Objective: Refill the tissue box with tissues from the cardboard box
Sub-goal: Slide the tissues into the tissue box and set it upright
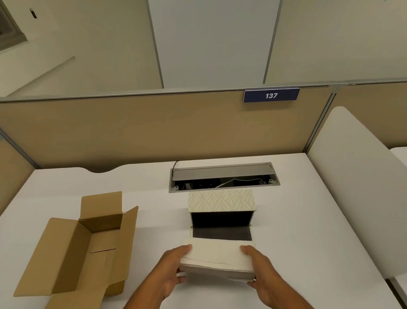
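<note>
both hands, left hand [172, 271] and right hand [264, 276], grip clamped on the tissue stack [217, 258] just before the tissue box [221, 219]; best keep it level, sliding straight into the open mouth.

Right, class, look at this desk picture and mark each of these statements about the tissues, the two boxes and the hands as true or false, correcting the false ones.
1. Both hands hold the tissue stack. True: the left hand and right hand grip its two ends.
2. The cardboard box is full of tissues. False: it lies open and what shows of its inside is empty.
3. The tissue box lies with its open side towards the person. True.
4. The stack is already inside the tissue box. False: it is just in front of the opening.
5. The cardboard box is right of the tissue box. False: it is to the left.
</note>
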